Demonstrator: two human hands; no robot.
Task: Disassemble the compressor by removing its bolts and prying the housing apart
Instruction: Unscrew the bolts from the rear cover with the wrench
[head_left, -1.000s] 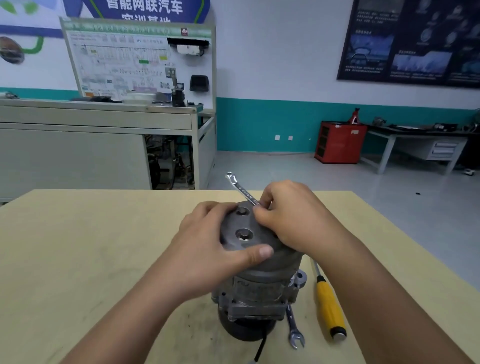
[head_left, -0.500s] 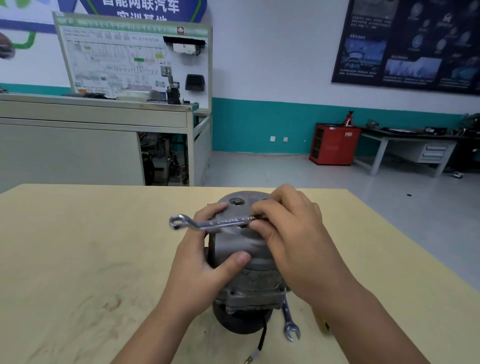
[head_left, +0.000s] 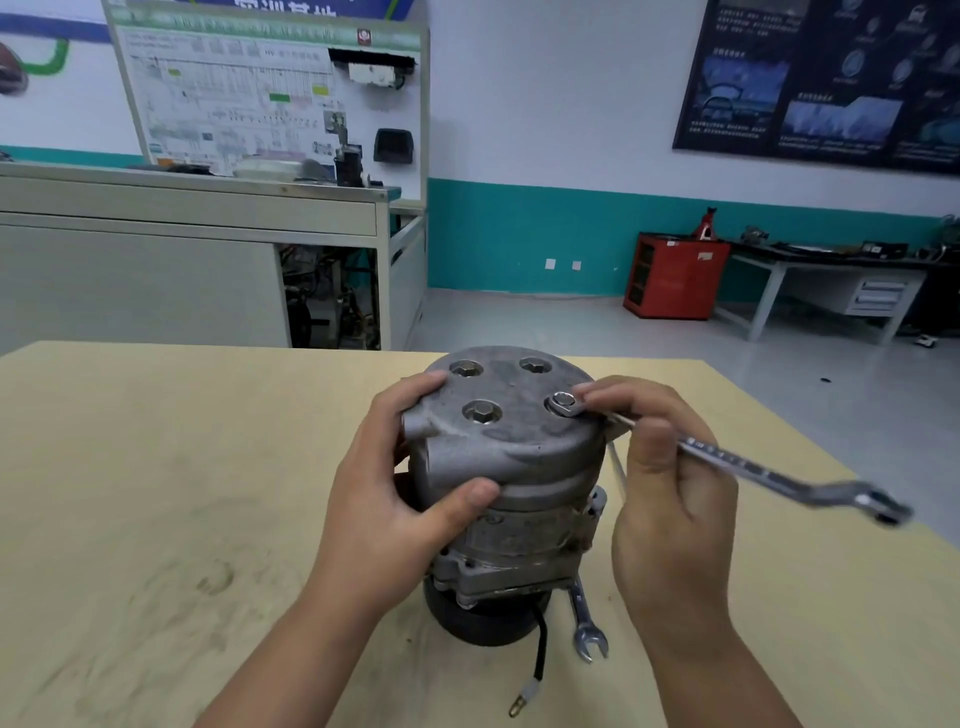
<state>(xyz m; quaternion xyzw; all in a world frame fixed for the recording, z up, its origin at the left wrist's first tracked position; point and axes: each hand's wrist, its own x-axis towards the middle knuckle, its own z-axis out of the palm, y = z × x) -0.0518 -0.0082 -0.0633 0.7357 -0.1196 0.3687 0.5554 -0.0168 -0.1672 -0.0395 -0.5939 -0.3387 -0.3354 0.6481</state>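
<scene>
Workshop setting: white wall with teal lower band, dark poster (head_left: 826, 78) upper right, training display board (head_left: 270, 93) upper left above a grey bench cabinet (head_left: 156, 260). Red cabinet (head_left: 675, 275) on the floor at the far wall, beside a grey workbench (head_left: 831, 280).

Table (head_left: 156, 493): pale yellow top, scuffed and smudged at left, filling the lower part of the view.

Compressor (head_left: 514, 467): grey metal housing, standing upright on its black pulley end near the middle of the table. Flat top face carries four recessed hex bolts; three are uncovered, including the near-left bolt (head_left: 482, 412). Black lead with a small terminal trails from the base toward the near edge.

Left hand (head_left: 395, 499): wrapped around the left side of the housing, fingertips on the top rim, thumb pressed across the front. Fingers closed firmly on the compressor.

Right hand (head_left: 670, 499): to the right of the housing, fingers curled loosely around the shank of the ring wrench (head_left: 727, 457), index finger extended to its ring end.

Ring wrench: ring end seated over the right-hand bolt (head_left: 563, 401); handle runs out to the right and downward, far end blurred.

Open-end wrench (head_left: 587, 623): lies flat on the table, just beside the compressor base at right, jaw toward the near edge.
</scene>
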